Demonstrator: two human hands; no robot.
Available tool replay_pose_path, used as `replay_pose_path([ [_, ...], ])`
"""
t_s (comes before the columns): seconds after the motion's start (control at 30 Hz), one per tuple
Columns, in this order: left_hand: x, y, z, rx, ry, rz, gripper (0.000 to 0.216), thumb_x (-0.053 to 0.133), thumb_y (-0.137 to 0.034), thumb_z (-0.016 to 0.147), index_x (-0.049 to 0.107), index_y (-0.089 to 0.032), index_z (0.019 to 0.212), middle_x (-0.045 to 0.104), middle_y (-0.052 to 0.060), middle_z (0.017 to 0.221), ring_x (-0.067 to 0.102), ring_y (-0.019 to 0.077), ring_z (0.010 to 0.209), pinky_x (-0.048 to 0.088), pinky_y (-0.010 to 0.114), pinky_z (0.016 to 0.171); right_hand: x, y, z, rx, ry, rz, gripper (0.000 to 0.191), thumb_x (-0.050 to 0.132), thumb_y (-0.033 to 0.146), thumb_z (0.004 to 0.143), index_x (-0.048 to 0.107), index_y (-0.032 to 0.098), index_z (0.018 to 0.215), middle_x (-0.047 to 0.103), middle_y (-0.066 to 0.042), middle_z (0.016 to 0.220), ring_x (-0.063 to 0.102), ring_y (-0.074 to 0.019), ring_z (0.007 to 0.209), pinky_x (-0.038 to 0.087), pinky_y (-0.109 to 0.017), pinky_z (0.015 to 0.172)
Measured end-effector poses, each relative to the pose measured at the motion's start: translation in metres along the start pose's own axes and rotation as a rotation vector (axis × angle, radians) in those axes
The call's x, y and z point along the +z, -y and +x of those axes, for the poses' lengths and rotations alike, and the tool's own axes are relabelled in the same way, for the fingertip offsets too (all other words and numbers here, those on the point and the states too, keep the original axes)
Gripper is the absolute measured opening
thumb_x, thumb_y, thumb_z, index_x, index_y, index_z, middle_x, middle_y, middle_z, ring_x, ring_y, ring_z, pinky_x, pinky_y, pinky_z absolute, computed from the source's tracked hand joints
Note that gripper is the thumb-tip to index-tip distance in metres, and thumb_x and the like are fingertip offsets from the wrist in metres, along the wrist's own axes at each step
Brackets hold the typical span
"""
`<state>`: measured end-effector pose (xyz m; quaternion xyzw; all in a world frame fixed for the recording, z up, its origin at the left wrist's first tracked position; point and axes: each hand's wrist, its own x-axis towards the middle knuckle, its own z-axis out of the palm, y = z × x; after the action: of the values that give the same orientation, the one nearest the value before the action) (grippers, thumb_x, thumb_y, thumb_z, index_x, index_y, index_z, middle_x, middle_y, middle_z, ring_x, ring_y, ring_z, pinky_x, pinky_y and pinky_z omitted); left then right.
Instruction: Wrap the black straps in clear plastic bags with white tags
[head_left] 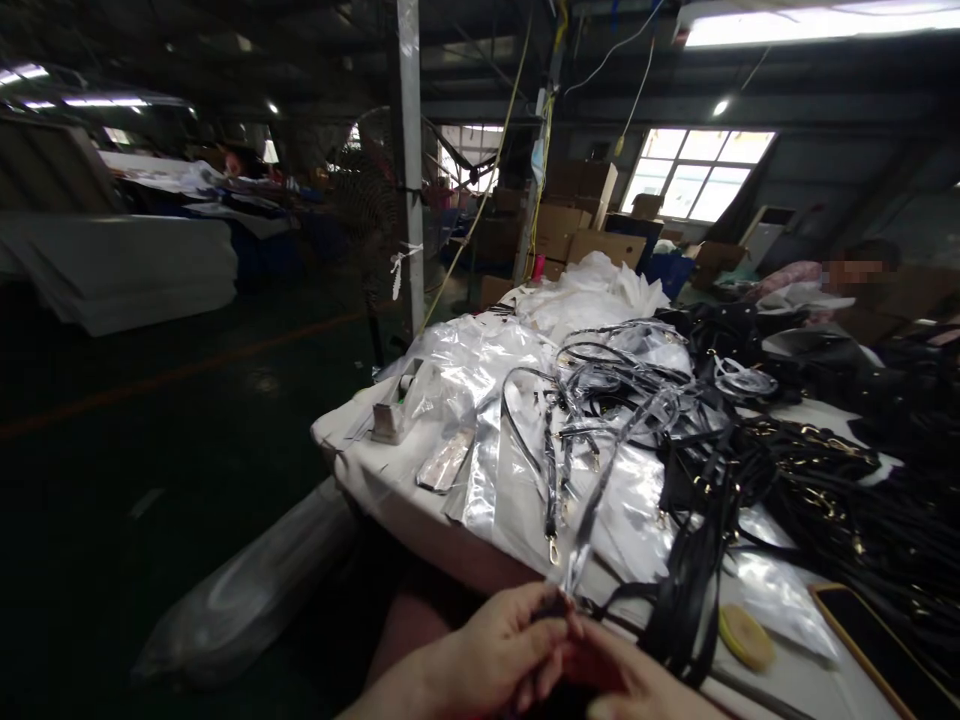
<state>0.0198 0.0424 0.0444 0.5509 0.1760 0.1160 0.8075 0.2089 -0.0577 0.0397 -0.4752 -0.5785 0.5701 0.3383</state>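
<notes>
My left hand (pixel 491 660) is at the bottom edge, fingers curled in a pinch on the end of a black strap wrapped in a clear plastic sleeve (pixel 600 495). My right hand (pixel 630 680) sits against it, fingers closed on the same strap end. The strap runs up from my hands over the table. A pile of black straps with gold clasps (pixel 817 500) lies to the right. Several wrapped straps (pixel 600 385) loop across clear plastic bags (pixel 480 370).
The white table (pixel 390 490) holds a tape dispenser (pixel 394 410), a yellow tape roll (pixel 744 636) and a phone (pixel 874 635) at the right front. A plastic-wrapped roll (pixel 247 590) lies on the dark floor. Another person (pixel 847 272) sits far right. Cardboard boxes (pixel 581 235) behind.
</notes>
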Motion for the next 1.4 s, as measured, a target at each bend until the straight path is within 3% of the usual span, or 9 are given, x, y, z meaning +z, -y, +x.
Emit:
replay_pose_path([
  [0.13, 0.006, 0.033, -0.011, -0.033, 0.236, 0.741, 0.026, 0.058, -0.042, 0.086, 0.073, -0.027, 0.101, 0.072, 0.003, 0.085, 0.064, 0.0193, 0.070, 0.046, 0.027, 0.065, -0.062, 0.011, -0.002, 0.059, -0.570, 0.784, 0.049, 0.052, 0.052, 0.090, 0.064, 0.016, 0.122, 0.069, -0.014, 0.119, 0.065, -0.0280, 0.112, 0.052, -0.043, 0.095],
  [0.27, 0.000, 0.067, -0.010, -0.175, 0.142, 1.039, 0.020, 0.067, -0.036, 0.075, 0.077, -0.024, 0.088, 0.073, 0.010, 0.080, 0.069, 0.0326, 0.081, 0.050, 0.042, 0.078, -0.099, 0.027, -0.010, -0.038, -1.088, 0.798, 0.012, 0.062, 0.028, 0.088, 0.067, 0.021, 0.095, 0.062, 0.003, 0.068, 0.049, -0.0081, 0.045, 0.055, -0.022, 0.056],
  [0.4, 0.001, 0.054, -0.002, -0.113, -0.005, 0.514, 0.059, 0.056, -0.054, 0.084, 0.057, -0.020, 0.132, 0.066, 0.015, 0.123, 0.060, 0.0312, 0.113, 0.042, 0.044, 0.099, -0.048, 0.024, -0.020, 0.028, -0.620, 0.374, 0.028, 0.059, 0.049, 0.091, 0.065, 0.021, 0.095, 0.056, 0.005, 0.061, 0.039, -0.0079, 0.045, 0.042, -0.020, 0.048],
  [0.57, 0.009, 0.008, 0.013, -0.006, -0.004, -0.442, 0.064, 0.045, -0.068, 0.087, 0.062, -0.011, 0.112, 0.070, 0.014, 0.095, 0.069, 0.0229, 0.084, 0.048, 0.035, 0.083, 0.035, -0.031, -0.022, 0.163, 0.118, -0.139, 0.026, 0.056, 0.040, 0.091, 0.064, 0.019, 0.076, 0.059, 0.002, 0.070, 0.048, -0.0113, 0.062, 0.040, -0.021, 0.057],
  [0.7, 0.004, 0.000, 0.013, 0.089, -0.196, -0.325, 0.038, 0.065, -0.049, 0.085, 0.061, -0.013, 0.097, 0.053, -0.005, 0.055, 0.048, 0.0075, 0.044, 0.041, 0.022, 0.058, 0.043, -0.071, -0.023, 0.296, -0.007, -0.227, 0.010, 0.062, 0.026, 0.079, 0.070, 0.020, 0.078, 0.065, 0.001, 0.072, 0.059, -0.0167, 0.068, 0.048, -0.028, 0.067],
  [0.9, 0.009, 0.045, -0.005, -0.114, 0.179, 0.459, 0.032, 0.050, -0.045, 0.092, 0.067, -0.018, 0.087, 0.062, 0.001, 0.066, 0.054, 0.0136, 0.058, 0.041, 0.024, 0.060, -0.003, -0.044, -0.015, 0.068, -0.315, 0.846, 0.051, 0.062, 0.042, 0.080, 0.062, 0.021, 0.127, 0.065, -0.012, 0.129, 0.061, -0.0262, 0.119, 0.042, -0.042, 0.106],
  [1.07, 0.007, 0.095, -0.006, -0.257, 0.225, 1.006, 0.014, 0.056, -0.021, 0.077, 0.069, -0.023, 0.071, 0.071, 0.004, 0.073, 0.063, 0.0219, 0.069, 0.045, 0.031, 0.068, -0.043, -0.035, -0.015, 0.099, -0.882, 1.037, 0.027, 0.055, 0.014, 0.080, 0.070, 0.021, 0.102, 0.076, -0.002, 0.084, 0.070, -0.0135, 0.067, 0.060, -0.027, 0.077],
  [1.27, -0.009, 0.113, -0.001, -0.382, 0.157, 0.877, 0.029, 0.043, -0.025, 0.088, 0.069, -0.021, 0.074, 0.069, 0.001, 0.065, 0.059, 0.0145, 0.052, 0.045, 0.025, 0.057, -0.046, -0.025, -0.032, -0.022, -1.031, 0.913, 0.033, 0.043, 0.042, 0.094, 0.069, 0.022, 0.095, 0.068, -0.005, 0.078, 0.064, -0.0153, 0.062, 0.060, -0.031, 0.066],
  [1.4, -0.008, 0.104, 0.005, -0.274, 0.100, 0.801, 0.027, 0.062, -0.027, 0.080, 0.070, -0.022, 0.106, 0.073, 0.008, 0.101, 0.067, 0.0220, 0.090, 0.049, 0.033, 0.083, -0.022, 0.002, -0.036, -0.113, -1.007, 0.815, 0.024, 0.056, 0.042, 0.093, 0.066, 0.021, 0.099, 0.046, 0.008, 0.054, 0.025, -0.0031, 0.034, 0.042, -0.019, 0.043],
])
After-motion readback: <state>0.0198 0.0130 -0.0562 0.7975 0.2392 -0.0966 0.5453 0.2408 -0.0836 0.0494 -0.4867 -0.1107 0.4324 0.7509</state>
